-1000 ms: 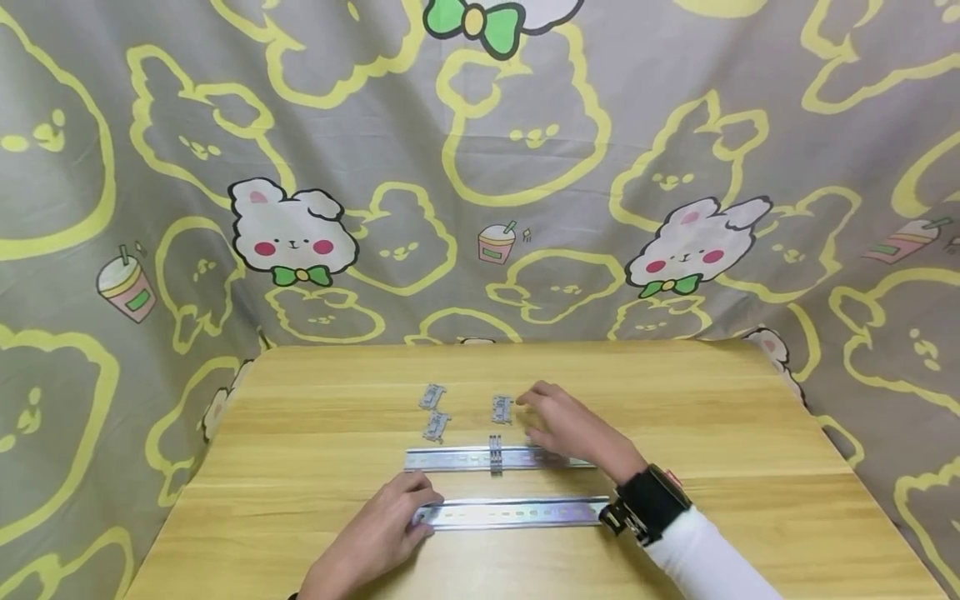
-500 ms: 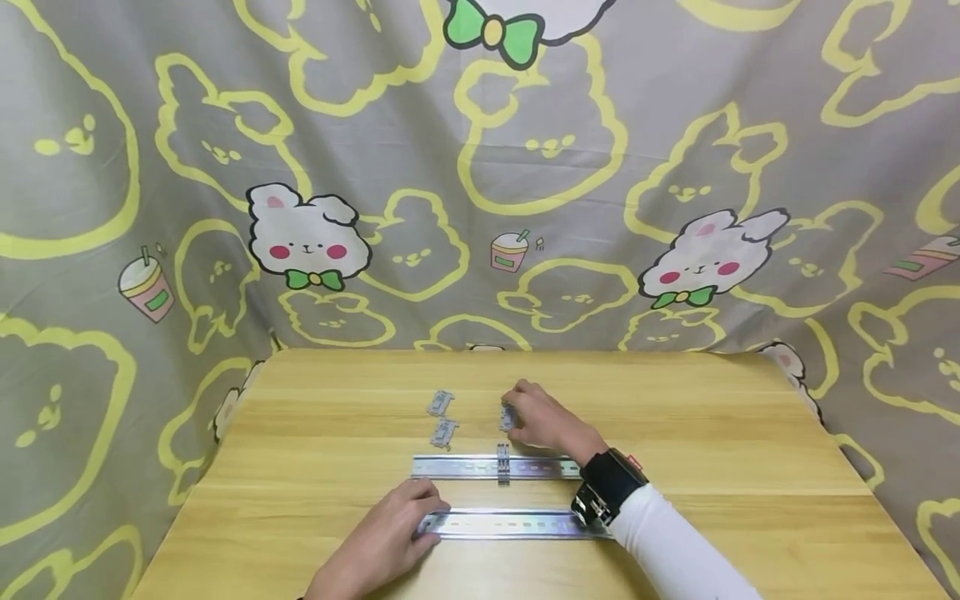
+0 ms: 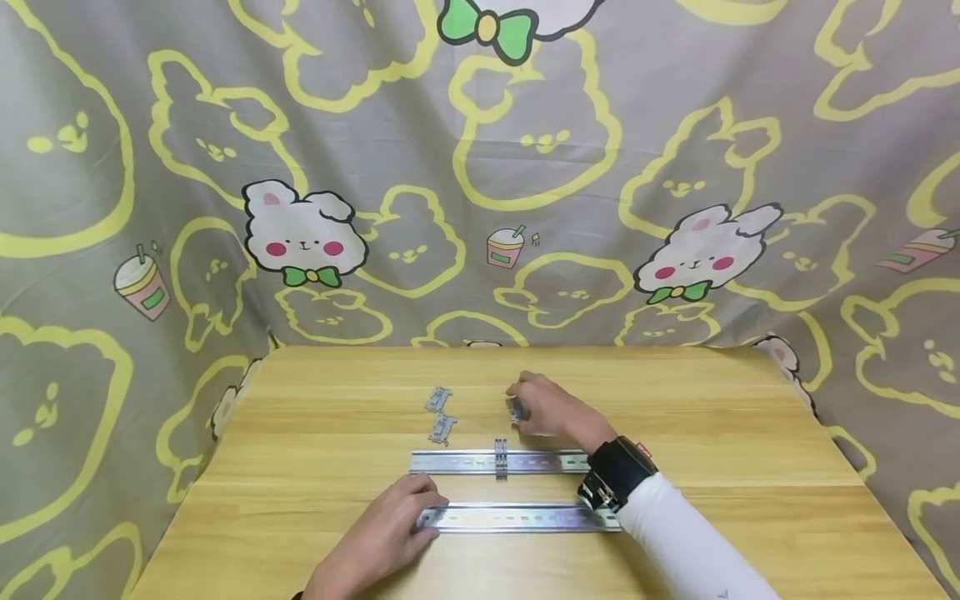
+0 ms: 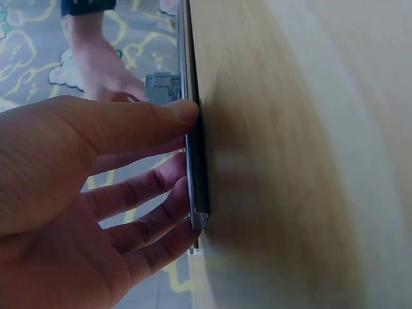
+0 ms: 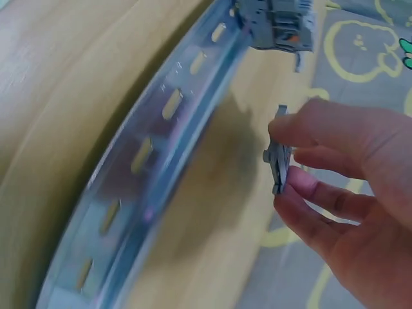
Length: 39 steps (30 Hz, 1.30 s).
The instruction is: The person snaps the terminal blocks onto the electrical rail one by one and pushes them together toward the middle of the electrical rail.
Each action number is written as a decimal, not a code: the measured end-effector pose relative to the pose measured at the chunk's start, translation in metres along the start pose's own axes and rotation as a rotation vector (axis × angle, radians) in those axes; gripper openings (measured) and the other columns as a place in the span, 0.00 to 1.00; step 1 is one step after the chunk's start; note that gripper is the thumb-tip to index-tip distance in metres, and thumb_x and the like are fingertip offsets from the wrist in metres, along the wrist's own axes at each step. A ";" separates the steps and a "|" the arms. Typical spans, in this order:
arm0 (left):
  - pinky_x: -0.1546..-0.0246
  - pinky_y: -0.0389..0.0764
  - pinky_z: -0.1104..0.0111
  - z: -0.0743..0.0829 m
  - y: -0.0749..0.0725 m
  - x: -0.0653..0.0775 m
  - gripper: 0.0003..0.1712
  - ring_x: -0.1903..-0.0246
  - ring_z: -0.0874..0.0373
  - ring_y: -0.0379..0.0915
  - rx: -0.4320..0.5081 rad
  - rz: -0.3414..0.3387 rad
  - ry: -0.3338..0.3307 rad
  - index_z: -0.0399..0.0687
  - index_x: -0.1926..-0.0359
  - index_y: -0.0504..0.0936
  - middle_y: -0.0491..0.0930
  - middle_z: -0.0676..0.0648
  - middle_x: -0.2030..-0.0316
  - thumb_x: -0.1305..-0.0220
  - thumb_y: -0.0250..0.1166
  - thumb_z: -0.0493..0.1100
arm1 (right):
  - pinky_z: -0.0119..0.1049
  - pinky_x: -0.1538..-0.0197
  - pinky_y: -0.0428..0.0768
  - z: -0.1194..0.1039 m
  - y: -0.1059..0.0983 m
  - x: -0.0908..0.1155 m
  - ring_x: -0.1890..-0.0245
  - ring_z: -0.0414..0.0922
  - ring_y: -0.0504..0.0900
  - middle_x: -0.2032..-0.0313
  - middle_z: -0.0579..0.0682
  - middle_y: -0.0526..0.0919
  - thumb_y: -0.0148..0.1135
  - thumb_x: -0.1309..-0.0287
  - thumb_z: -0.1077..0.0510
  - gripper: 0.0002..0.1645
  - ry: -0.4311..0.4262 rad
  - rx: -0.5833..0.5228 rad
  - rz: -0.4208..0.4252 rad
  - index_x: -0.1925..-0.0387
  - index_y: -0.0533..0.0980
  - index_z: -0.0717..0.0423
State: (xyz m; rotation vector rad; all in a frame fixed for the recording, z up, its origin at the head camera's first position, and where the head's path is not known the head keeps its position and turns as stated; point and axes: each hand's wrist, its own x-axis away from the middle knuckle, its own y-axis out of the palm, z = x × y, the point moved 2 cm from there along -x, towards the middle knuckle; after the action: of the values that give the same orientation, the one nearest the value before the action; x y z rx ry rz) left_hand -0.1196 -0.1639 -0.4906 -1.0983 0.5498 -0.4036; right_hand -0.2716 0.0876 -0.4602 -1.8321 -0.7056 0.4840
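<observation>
My right hand (image 3: 553, 407) pinches a small grey DIN rail terminal block (image 5: 279, 158) between thumb and fingers, just above the table beyond the rails. In the right wrist view the block stands edge-on. My left hand (image 3: 384, 527) holds the left end of the near metal DIN rail (image 3: 525, 518), thumb along its near edge and fingers on the far side. Behind it lies a second slotted DIN rail (image 3: 457, 462), with several grey terminal blocks (image 3: 501, 458) clipped side by side near its middle. The right forearm covers the right ends of both rails.
Two loose grey terminal blocks, one farther back (image 3: 438, 398) and one nearer (image 3: 442, 428), lie flat left of my right hand. The wooden table (image 3: 712, 400) ends at a grey patterned curtain (image 3: 420, 150) at the back and sides.
My right hand has moved left onto the single terminal block and now holds it, turned edge-on. The left hand stays on the near rail's end. The head view has shifted slightly.
</observation>
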 end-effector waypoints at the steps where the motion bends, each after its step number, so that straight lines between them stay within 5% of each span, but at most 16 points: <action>1: 0.53 0.82 0.60 0.000 0.000 -0.001 0.16 0.55 0.57 0.72 0.000 -0.007 -0.004 0.45 0.57 0.87 0.78 0.51 0.56 0.48 0.73 0.42 | 0.41 0.58 0.80 0.001 -0.002 0.004 0.61 0.46 0.74 0.56 0.55 0.77 0.74 0.57 0.60 0.33 0.007 0.005 0.000 0.45 0.78 0.67; 12: 0.53 0.82 0.59 0.000 0.002 -0.010 0.17 0.55 0.56 0.73 -0.012 -0.054 -0.024 0.45 0.55 0.87 0.78 0.51 0.57 0.48 0.73 0.44 | 0.32 0.67 0.79 0.004 -0.022 0.064 0.67 0.40 0.70 0.55 0.51 0.75 0.70 0.56 0.58 0.35 -0.012 0.053 0.069 0.43 0.76 0.64; 23: 0.54 0.82 0.60 0.000 0.004 -0.009 0.17 0.57 0.57 0.72 0.007 -0.051 -0.014 0.45 0.56 0.87 0.78 0.52 0.58 0.48 0.74 0.43 | 0.37 0.60 0.82 0.009 -0.021 0.128 0.59 0.44 0.76 0.53 0.50 0.76 0.70 0.55 0.59 0.36 0.017 -0.034 0.168 0.40 0.74 0.62; 39: 0.55 0.83 0.59 -0.001 0.001 -0.003 0.17 0.58 0.57 0.72 0.025 -0.055 -0.033 0.44 0.56 0.88 0.78 0.52 0.58 0.48 0.74 0.43 | 0.43 0.50 0.84 0.016 0.003 0.170 0.53 0.48 0.80 0.55 0.49 0.77 0.70 0.62 0.65 0.30 0.056 -0.253 0.170 0.51 0.75 0.62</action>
State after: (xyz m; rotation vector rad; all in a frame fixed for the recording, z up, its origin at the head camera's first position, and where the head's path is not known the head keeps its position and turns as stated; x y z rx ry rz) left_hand -0.1230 -0.1626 -0.4915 -1.0960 0.4848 -0.4385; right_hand -0.1543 0.2116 -0.4683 -2.1472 -0.5968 0.4677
